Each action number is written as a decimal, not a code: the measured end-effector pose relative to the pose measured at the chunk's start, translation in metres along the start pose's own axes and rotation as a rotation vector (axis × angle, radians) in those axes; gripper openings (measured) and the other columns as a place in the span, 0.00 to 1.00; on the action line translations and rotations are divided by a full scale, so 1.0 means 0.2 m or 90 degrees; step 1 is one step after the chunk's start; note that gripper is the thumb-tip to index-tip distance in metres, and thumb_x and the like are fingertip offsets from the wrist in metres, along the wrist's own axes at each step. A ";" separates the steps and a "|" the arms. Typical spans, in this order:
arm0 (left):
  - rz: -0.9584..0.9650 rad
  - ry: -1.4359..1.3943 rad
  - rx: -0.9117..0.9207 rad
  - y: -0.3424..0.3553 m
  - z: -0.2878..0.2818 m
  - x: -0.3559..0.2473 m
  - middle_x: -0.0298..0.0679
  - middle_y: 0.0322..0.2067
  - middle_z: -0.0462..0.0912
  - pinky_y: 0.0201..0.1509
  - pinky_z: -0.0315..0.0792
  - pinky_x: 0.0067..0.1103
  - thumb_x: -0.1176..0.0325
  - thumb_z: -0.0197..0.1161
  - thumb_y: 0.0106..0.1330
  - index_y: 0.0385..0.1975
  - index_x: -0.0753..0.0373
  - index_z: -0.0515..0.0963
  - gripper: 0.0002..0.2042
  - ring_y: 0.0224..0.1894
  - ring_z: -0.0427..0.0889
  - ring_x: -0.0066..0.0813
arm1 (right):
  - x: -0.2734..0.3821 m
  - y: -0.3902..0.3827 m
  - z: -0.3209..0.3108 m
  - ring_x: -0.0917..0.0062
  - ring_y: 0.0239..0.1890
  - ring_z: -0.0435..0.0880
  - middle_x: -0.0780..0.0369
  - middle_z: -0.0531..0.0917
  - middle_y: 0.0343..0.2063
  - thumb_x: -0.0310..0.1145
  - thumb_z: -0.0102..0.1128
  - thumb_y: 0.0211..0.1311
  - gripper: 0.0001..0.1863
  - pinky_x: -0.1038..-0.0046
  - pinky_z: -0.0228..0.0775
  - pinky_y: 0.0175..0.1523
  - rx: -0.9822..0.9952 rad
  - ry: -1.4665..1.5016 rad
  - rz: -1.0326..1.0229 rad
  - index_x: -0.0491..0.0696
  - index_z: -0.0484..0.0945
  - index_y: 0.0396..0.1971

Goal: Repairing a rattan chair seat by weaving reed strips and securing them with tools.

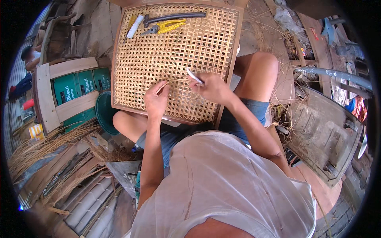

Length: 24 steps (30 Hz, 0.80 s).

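Note:
Across my lap lies a woven cane panel (174, 49) in a wooden frame (234, 51). My left hand (156, 100) is closed in a pinch over the weave, with a thin cane strip (162, 87) between its fingers. To its right, my right hand (213, 88) is closed round a slim white-handled tool (193, 74) whose tip I cannot make out. A pale strand runs between the two hands. Toward the panel's far edge rest a hammer (178, 17), pliers with yellow handles (170, 26) and another white-handled tool (135, 27).
Left of me stand a wooden rack (75, 106) with green crates and a dark green basin (104, 113). Loose cane strands (51, 139) and pale tubes (89, 204) lie at lower left. On the right are a worn grey board (317, 131) and a metal pipe (337, 74). Another person (29, 63) sits far left.

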<state>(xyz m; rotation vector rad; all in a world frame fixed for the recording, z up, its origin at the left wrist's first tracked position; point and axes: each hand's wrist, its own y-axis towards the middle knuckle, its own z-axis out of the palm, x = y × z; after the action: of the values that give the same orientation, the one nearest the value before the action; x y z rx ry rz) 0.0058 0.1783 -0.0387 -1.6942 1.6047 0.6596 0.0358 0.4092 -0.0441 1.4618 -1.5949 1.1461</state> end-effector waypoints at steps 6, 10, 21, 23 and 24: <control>0.000 -0.033 -0.031 -0.01 0.02 -0.03 0.43 0.38 0.90 0.48 0.78 0.19 0.74 0.70 0.63 0.43 0.67 0.87 0.10 0.40 0.88 0.24 | 0.06 0.14 0.05 0.59 0.27 0.88 0.53 0.86 0.24 0.29 0.57 0.60 0.05 0.57 0.80 0.35 -0.095 -0.287 -0.164 0.46 0.79 0.33; 0.033 -0.014 -0.065 -0.02 0.02 0.06 0.42 0.37 0.89 0.45 0.78 0.19 0.74 0.71 0.63 0.42 0.65 0.87 0.09 0.38 0.88 0.26 | 0.01 0.27 -0.04 0.57 0.23 0.86 0.53 0.85 0.22 0.27 0.57 0.59 0.03 0.57 0.79 0.28 -0.008 -0.423 -0.135 0.46 0.78 0.32; 0.141 0.114 -0.168 -0.04 0.12 0.05 0.36 0.32 0.86 0.35 0.75 0.15 0.79 0.68 0.64 0.41 0.67 0.86 0.07 0.30 0.80 0.16 | -0.14 0.41 -0.66 0.53 0.29 0.87 0.50 0.86 0.24 0.33 0.58 0.59 0.07 0.52 0.79 0.38 -0.209 -0.359 0.033 0.48 0.80 0.34; 0.112 0.083 -0.152 -0.04 0.11 0.08 0.35 0.33 0.85 0.36 0.75 0.15 0.78 0.68 0.64 0.43 0.67 0.85 0.09 0.31 0.79 0.16 | -0.17 0.42 -0.68 0.51 0.29 0.86 0.49 0.85 0.23 0.33 0.58 0.59 0.06 0.51 0.78 0.37 -0.266 -0.374 -0.020 0.49 0.81 0.33; 0.089 0.049 -0.134 -0.04 0.10 0.10 0.35 0.34 0.85 0.37 0.75 0.15 0.78 0.68 0.65 0.45 0.68 0.84 0.10 0.32 0.79 0.16 | -0.18 0.41 -0.67 0.51 0.29 0.86 0.49 0.85 0.23 0.33 0.58 0.59 0.06 0.51 0.78 0.37 -0.263 -0.372 -0.023 0.49 0.81 0.33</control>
<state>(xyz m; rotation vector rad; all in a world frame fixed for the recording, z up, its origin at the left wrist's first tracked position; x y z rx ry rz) 0.0170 0.1818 -0.0661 -1.7866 1.7715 0.8679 -0.0505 0.5446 -0.0380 1.6061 -2.0270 0.3286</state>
